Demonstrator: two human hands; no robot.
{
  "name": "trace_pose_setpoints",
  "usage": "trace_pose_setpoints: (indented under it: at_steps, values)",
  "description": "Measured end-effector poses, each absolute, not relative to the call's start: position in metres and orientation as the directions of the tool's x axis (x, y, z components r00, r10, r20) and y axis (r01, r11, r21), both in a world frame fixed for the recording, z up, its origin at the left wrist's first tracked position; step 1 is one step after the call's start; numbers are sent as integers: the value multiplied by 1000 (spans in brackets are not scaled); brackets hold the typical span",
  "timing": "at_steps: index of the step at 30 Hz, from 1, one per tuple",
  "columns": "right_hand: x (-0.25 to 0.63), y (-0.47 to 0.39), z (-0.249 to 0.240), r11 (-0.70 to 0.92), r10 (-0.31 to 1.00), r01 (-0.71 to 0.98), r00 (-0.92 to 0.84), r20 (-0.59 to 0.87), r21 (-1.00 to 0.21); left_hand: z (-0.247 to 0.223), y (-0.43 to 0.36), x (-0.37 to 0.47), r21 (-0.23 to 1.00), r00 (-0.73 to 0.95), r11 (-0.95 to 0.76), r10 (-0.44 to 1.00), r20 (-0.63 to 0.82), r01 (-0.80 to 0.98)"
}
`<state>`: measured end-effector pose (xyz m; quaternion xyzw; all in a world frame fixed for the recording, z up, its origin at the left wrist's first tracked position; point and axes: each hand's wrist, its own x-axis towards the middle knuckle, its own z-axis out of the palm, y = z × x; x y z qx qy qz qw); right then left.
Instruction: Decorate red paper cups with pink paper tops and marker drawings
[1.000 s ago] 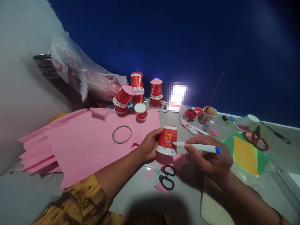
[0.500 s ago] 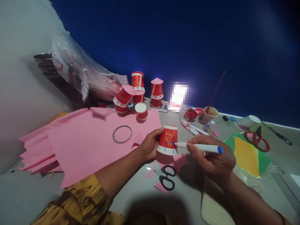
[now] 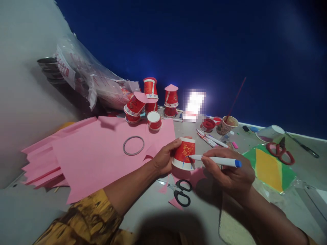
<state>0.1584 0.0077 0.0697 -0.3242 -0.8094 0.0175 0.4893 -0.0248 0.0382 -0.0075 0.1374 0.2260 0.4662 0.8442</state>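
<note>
My left hand (image 3: 166,157) grips a red paper cup (image 3: 184,149) by its left side. The cup is upside down, its white rim low and gold characters on its wall, with blue lines drawn near the rim. Between the fingers of my right hand (image 3: 231,172) is a white marker (image 3: 217,161) with a blue end, its tip at the cup's wall. Below the cup lie black-handled scissors (image 3: 182,192) among pink paper scraps (image 3: 176,204).
Pink paper sheets (image 3: 97,149) bearing a grey ring (image 3: 133,145) spread to the left. Several red cups with pink cone tops (image 3: 171,87) stand behind. At right are a red paint jar (image 3: 207,125), a cup with a brush (image 3: 224,127), red-handled scissors (image 3: 279,153) and a green-yellow packet (image 3: 269,168).
The cup has turned slightly and shifted a little to the right in my left hand. The marker tip has moved slightly left across its wall.
</note>
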Motion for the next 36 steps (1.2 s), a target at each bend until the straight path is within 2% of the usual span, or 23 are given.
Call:
trace_pose_setpoints:
  at_steps: [6,16,23,30,36]
  values:
    - [158,8,68,796,550,482,-323,770,-367,-9,38,-25,482,435,496,867,-242,-722]
    - [158,8,66,788,551,507,-324,769,-350,-11,38,-25,478,439,493,869,-230,-727]
    - [156,7,70,806,542,481,-365,757,-346,-13,40,-25,536,416,468,881,-224,-702]
    - [159,8,67,800,545,481,-334,769,-359,-10,39,-25,512,424,477,877,-226,-714]
    - [159,8,66,803,548,464,-329,769,-373,-12,40,-25,537,405,465,884,-234,-704]
